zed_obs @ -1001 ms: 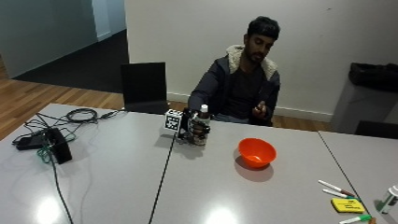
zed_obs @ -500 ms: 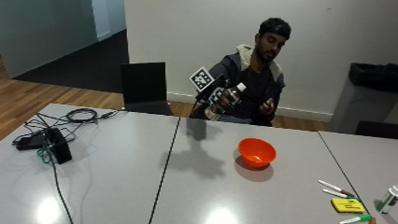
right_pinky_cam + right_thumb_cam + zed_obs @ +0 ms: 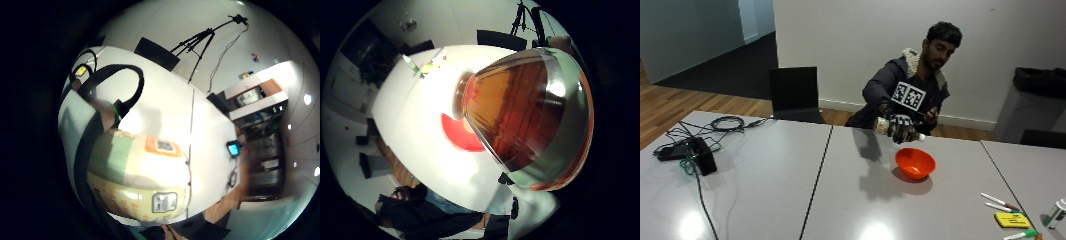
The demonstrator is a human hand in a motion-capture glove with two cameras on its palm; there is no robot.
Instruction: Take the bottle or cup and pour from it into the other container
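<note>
In the outside view my gloved right hand point(image 3: 899, 127) grips a clear bottle point(image 3: 891, 128) with a pale label and white cap, tipped nearly sideways. The capped end points down toward an orange bowl point(image 3: 915, 163) on the grey table point(image 3: 840, 200), just above the bowl's far rim. The thumb side palm view shows the bottle point(image 3: 530, 117) holding amber liquid, with the bowl point(image 3: 460, 137) beyond its neck. In the little finger side palm view the bottle's label point(image 3: 140, 175) sits close to the palm.
A black box with cables point(image 3: 696, 152) lies at the table's left end. Markers point(image 3: 999, 202) and a yellow pad point(image 3: 1011, 220) lie at the right front. A black chair point(image 3: 796, 95) stands behind the table. A seam point(image 3: 816, 185) runs between two tabletops.
The hand lifted the bottle off the table, carried it right toward the bowl, and tipped it from upright to nearly sideways over the bowl's rim.
</note>
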